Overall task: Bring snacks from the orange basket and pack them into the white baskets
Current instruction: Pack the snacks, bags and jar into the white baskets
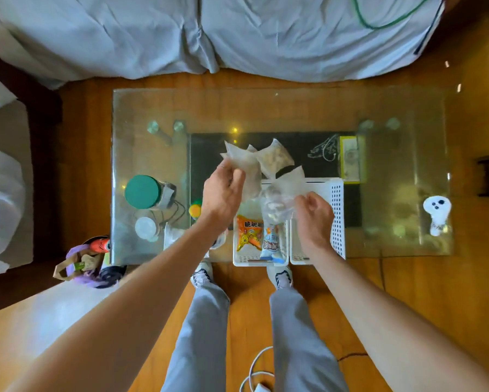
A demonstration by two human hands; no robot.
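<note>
Two white baskets stand side by side at the near edge of the glass table: the left white basket holds an orange snack packet and a blue-white snack packet; the right white basket is mostly behind my right hand. My left hand is raised over the table, pinching several translucent snack packets that fan out above it. My right hand grips a clear snack packet hanging over the left basket. No orange basket is in view.
A green-lidded jar, a small white lid and a yellow-green toy stand on the table's left. A white ghost figure sits at the right. A bag of items lies on the floor left; a bed lies beyond.
</note>
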